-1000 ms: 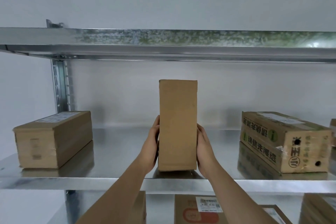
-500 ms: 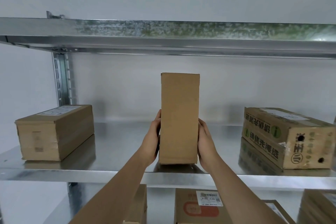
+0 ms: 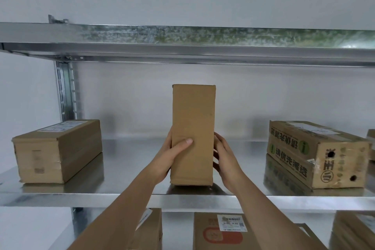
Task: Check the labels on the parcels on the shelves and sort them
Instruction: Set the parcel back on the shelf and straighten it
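Note:
A tall plain cardboard parcel [image 3: 192, 128] stands upright on the metal shelf [image 3: 129, 195], its near face bare of any label. My left hand [image 3: 172, 156] grips its left edge, thumb laid across the front face. My right hand [image 3: 225, 160] presses against its right side with the fingers spread. A brown parcel [image 3: 58, 152] with a white label on top lies at the left of the shelf. A printed carton [image 3: 316, 154] with green characters and a top label lies at the right.
An upper metal shelf [image 3: 182, 46] hangs close above the tall parcel. A slotted upright post [image 3: 67, 91] stands at the back left. On the lower shelf sit more parcels, one with a white label and red print [image 3: 223, 231]. Another box edge [image 3: 371, 144] shows at the far right.
My left thumb has come round onto the parcel's front face, and my right fingers have spread. The parcel stays upright on the shelf.

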